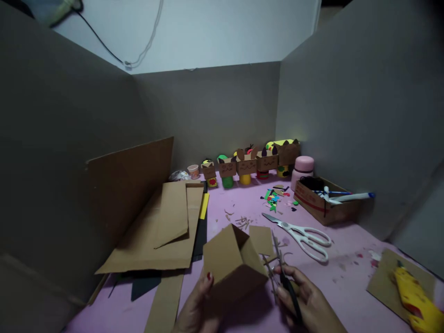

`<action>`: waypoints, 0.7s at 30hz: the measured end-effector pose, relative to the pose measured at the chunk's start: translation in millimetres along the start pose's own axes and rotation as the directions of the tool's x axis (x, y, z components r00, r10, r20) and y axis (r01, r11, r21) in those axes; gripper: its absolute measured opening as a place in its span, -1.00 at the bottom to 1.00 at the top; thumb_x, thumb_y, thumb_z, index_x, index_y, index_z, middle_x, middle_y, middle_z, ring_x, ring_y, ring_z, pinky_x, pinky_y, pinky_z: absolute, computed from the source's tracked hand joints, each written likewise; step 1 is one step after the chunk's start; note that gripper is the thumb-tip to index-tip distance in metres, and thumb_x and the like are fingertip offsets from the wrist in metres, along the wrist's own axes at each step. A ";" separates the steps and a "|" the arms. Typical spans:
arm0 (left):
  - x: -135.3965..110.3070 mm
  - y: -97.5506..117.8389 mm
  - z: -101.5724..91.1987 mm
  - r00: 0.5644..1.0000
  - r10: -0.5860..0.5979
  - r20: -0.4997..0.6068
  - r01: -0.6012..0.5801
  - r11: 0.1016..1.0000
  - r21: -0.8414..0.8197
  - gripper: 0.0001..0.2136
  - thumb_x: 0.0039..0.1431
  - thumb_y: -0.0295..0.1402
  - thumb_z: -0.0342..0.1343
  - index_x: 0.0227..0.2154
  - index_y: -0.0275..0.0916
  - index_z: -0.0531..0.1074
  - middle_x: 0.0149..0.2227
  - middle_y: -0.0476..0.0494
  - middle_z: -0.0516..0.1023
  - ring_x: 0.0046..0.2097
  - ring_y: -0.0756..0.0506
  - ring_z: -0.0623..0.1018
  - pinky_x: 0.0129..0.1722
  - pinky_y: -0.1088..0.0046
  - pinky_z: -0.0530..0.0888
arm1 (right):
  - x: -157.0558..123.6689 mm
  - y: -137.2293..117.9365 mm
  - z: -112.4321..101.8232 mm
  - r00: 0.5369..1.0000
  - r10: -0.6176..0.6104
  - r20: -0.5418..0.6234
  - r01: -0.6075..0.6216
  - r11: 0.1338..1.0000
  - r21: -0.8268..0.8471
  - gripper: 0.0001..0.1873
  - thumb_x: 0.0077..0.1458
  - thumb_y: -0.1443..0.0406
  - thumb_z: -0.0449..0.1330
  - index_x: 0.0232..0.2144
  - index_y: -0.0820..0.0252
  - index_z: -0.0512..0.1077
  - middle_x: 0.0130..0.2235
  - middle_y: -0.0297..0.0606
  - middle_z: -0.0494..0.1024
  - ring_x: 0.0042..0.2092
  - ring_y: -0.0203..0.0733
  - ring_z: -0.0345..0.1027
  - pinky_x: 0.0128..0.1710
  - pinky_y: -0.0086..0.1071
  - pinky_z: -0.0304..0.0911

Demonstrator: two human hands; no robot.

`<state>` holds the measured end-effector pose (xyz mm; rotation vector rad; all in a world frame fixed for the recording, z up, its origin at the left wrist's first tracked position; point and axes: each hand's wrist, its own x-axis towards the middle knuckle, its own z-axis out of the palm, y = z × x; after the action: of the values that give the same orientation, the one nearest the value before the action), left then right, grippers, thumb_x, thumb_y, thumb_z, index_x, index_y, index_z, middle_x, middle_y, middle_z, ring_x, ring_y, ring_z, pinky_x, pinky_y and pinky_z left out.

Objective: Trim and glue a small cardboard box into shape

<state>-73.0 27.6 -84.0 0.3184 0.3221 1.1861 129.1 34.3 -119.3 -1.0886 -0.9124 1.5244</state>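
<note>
Over the pink table (249, 199), left hand (194, 305) grips box (224, 256) — right hand (307, 298), scissors (285, 280).

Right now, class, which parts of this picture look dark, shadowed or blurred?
Head view: left grey panel very dark, white wall brightest; head view: shadow on the pink table under the cardboard box; head view: upper right corner fades into dark blur.

Box (222, 258) L of scissors (286, 281).
</note>
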 end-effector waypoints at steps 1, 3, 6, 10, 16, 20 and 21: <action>-0.9 -1.8 0.9 1.000 -0.017 0.008 0.017 1.000 0.010 -0.83 0.03 -0.40 0.31 -0.27 -0.20 0.66 -0.22 -0.23 0.71 -0.02 -0.28 0.60 0.18 0.11 0.33 | 0.7 -0.1 -0.4 1.000 -0.010 -0.020 0.010 1.000 0.003 -0.39 -0.27 -0.03 0.43 -0.22 0.11 0.35 -0.65 -0.55 0.29 -0.69 -0.42 0.09 -0.68 -0.52 0.04; -2.8 -1.5 0.4 0.999 -0.032 0.011 0.031 0.999 0.017 -0.77 0.05 -0.40 0.29 -0.19 -0.16 0.63 -0.23 -0.21 0.71 -0.01 -0.27 0.60 0.18 0.12 0.33 | 2.4 -1.8 -2.2 0.997 -0.035 -0.071 0.035 0.999 0.000 -0.36 -0.28 -0.06 0.42 -0.20 0.11 0.35 -0.62 -0.49 0.36 -0.68 -0.37 0.15 -0.67 -0.50 0.05; -5.3 9.9 -4.4 1.000 0.005 0.028 -0.004 1.000 -0.030 -0.76 0.09 -0.38 0.26 -0.15 -0.24 0.61 -0.16 -0.24 0.69 -0.05 -0.23 0.62 0.11 0.26 0.42 | 6.3 -6.6 -7.9 0.981 -0.102 -0.168 0.101 0.995 -0.013 -0.31 -0.24 -0.10 0.40 -0.14 0.13 0.34 -0.59 -0.44 0.42 -0.67 -0.36 0.17 -0.67 -0.50 0.02; -4.2 30.5 -9.7 0.989 0.124 0.081 -0.119 0.990 -0.072 -0.74 0.19 -0.35 0.15 -0.10 -0.32 0.58 0.00 -0.32 0.59 0.06 -0.31 0.55 0.05 0.13 0.48 | 13.5 -9.4 -18.4 0.952 -0.157 -0.264 0.158 0.987 -0.018 -0.28 -0.20 -0.08 0.39 -0.08 0.14 0.30 -0.56 -0.44 0.44 -0.64 -0.34 0.18 -0.68 -0.52 0.03; 0.3 35.9 -9.6 0.954 0.241 0.178 -0.229 0.970 -0.084 -0.72 0.25 -0.32 0.07 -0.06 -0.28 0.56 0.03 -0.34 0.56 0.08 -0.32 0.53 0.13 0.04 0.38 | 18.3 -0.4 -25.7 0.955 -0.244 -0.167 0.206 0.954 -0.218 -0.46 -0.19 0.08 0.41 -0.15 0.11 0.42 -0.51 -0.36 0.53 -0.54 -0.18 0.38 -0.56 -0.38 0.29; 0.1 40.5 -13.3 0.947 0.232 0.223 -0.218 0.972 -0.084 -0.70 0.30 -0.26 0.01 -0.06 -0.26 0.55 0.03 -0.29 0.57 0.09 -0.28 0.53 0.13 0.06 0.37 | 9.4 -4.7 -27.7 0.948 -0.290 0.130 0.313 0.787 -0.532 -0.63 -0.07 0.25 0.28 -0.14 0.15 0.53 -0.18 -0.13 0.64 -0.14 0.04 0.50 -0.12 -0.23 0.37; 0.0 42.7 -14.9 0.943 0.239 0.230 -0.226 0.971 -0.081 -0.69 0.30 -0.25 0.00 -0.06 -0.25 0.55 0.03 -0.28 0.57 0.08 -0.28 0.53 0.12 0.06 0.38 | 6.3 -6.3 -29.1 0.939 -0.267 0.217 0.344 0.716 -0.607 -0.60 -0.07 0.30 0.24 -0.10 0.15 0.53 -0.13 -0.11 0.64 -0.08 0.07 0.49 -0.05 -0.21 0.34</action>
<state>-115.3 43.3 -80.2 0.4573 0.0419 1.3703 158.1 42.4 -123.6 -1.2403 -1.6885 1.0086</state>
